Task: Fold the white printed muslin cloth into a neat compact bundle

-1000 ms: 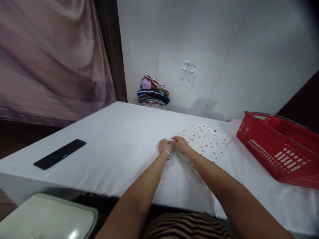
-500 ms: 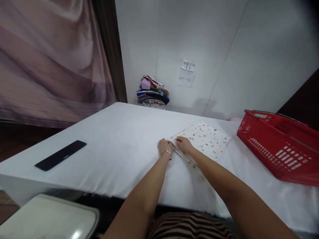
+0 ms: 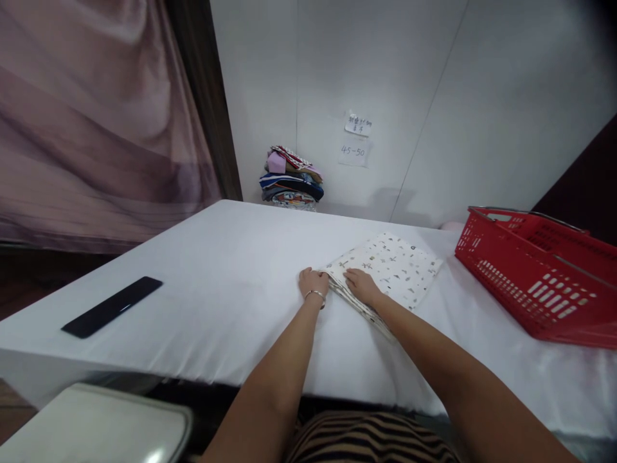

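A folded white cloth [image 3: 398,263] with a small scattered print lies on the table, its layered edge turned toward me. My left hand [image 3: 313,283], with a bracelet at the wrist, is closed on the cloth's left corner; the fingertips are partly hidden. On top of the cloth, just right of that corner, rests my right hand [image 3: 362,287], its fingers laid out over the fabric near the layered edge.
A white sheet covers the table [image 3: 216,276]. To the right stands a red basket [image 3: 520,276]. A black flat object [image 3: 113,307] lies at the left. Folded fabrics [image 3: 292,177] are stacked by the back wall. A white-topped seat [image 3: 96,424] is at the lower left.
My right hand has gone from pinching the cloth's edge to lying on its surface. The layered edge looks straighter and flatter. The view has shifted slightly.
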Tool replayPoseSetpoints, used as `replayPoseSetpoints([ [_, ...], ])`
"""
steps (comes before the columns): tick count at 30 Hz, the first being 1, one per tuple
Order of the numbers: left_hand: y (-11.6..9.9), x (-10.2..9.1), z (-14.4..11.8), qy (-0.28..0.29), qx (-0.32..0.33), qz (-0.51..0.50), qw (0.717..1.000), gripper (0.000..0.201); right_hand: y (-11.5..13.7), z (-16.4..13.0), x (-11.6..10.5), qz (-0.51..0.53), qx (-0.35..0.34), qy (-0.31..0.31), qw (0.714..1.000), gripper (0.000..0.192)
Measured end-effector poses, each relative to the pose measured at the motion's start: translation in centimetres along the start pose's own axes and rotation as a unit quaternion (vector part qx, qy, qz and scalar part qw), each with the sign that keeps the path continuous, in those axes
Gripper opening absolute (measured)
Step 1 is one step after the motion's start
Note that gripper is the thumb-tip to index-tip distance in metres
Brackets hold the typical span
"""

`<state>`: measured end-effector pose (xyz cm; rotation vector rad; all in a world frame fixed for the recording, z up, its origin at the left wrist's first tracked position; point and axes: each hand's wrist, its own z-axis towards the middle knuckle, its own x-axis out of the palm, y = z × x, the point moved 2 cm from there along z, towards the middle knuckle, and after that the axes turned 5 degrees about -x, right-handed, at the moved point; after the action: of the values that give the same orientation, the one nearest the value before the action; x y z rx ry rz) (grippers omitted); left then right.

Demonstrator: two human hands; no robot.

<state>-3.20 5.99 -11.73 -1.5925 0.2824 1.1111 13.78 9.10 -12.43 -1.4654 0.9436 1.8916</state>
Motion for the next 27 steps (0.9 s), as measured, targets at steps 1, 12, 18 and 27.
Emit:
replayPoseSetpoints([
  [1,0.0,0.0,0.0,-0.001,-0.001,0.001,1.000,0.032,0.0,0.0,0.0,-0.005,0.002,0.000,1.000,0.038],
  [12,0.6,-0.6,1.6,0.038,0.007,0.010,0.999,0.025,-0.3,-0.6,0.3,0.005,-0.008,-0.020,1.000,0.038],
  [18,1.6,-1.3,2.6,0.080,0.044,-0.018,0.996,0.038,-0.2,-0.3,-0.1,0.047,0.009,-0.026,0.999,0.036],
  [27,2.5,-1.1,3.0,0.136,0.158,-0.013,0.978,0.036,2.9,-2.2,-3.0,0.085,-0.028,-0.035,0.995,0.029],
])
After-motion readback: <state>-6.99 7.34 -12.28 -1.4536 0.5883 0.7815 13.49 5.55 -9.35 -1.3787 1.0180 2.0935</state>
